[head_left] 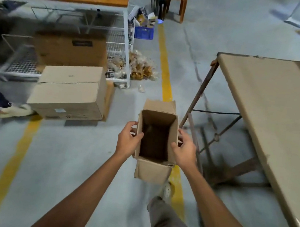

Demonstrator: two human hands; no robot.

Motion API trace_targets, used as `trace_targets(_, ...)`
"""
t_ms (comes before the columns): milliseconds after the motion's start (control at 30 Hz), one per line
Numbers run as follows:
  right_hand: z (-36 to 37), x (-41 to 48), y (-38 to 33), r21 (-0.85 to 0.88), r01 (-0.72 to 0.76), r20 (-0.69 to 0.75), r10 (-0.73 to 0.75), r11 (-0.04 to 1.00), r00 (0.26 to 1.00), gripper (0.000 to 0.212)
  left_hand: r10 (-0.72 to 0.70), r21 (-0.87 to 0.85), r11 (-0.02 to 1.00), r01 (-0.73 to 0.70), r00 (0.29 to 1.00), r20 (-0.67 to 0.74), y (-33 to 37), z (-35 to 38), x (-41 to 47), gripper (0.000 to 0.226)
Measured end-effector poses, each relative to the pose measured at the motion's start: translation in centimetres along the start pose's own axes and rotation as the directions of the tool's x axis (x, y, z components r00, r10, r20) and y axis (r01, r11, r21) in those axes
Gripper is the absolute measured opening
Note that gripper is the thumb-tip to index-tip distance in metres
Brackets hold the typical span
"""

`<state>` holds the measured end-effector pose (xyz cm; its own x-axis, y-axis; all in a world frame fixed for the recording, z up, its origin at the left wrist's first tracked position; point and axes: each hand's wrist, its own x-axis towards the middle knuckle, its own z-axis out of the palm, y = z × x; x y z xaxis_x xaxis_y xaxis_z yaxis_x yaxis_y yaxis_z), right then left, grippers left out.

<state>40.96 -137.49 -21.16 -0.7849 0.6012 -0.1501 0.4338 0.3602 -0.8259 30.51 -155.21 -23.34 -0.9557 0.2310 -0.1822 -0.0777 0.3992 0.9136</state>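
Both hands gripped a small open brown cardboard box (156,139), left hand (129,139) and right hand (185,149) with fingers curled over opposite walls, held left of the brown-topped table (272,102).

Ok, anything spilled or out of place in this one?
Yes. A heap of clear packets lies loose on the floor beside the wire cage, one or two strays nearer the yellow line, as if spilled. The open cardboard box gripped by the left hand and right hand looks intact.

Brown cardboard box (154,171) between left hand (129,141) and right hand (185,150); grey floor (64,149) with yellow lines (164,62); blue crate (143,33) far ahead; tan bench (279,111) to their right.
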Motion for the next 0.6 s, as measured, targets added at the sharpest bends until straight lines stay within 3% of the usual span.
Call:
trace_targets(367, 1.3, 22.1, -3.5, 0.249, -0.035, 0.087, 0.014, 0.968, 0.996, 0.044, -0.163, -0.222, 0.966, 0.136, 0.981, -0.107, 6.1, 6.3, 19.0, 0.020)
trace_targets(600, 0.3, 35.2, -7.8, 0.329, -0.033, 0.057, 0.015, 0.944, 0.998, 0.043, -0.184, -0.343, 0.932, 0.114, 0.967, -0.178, 11.6, 9.1, 31.0, 0.013)
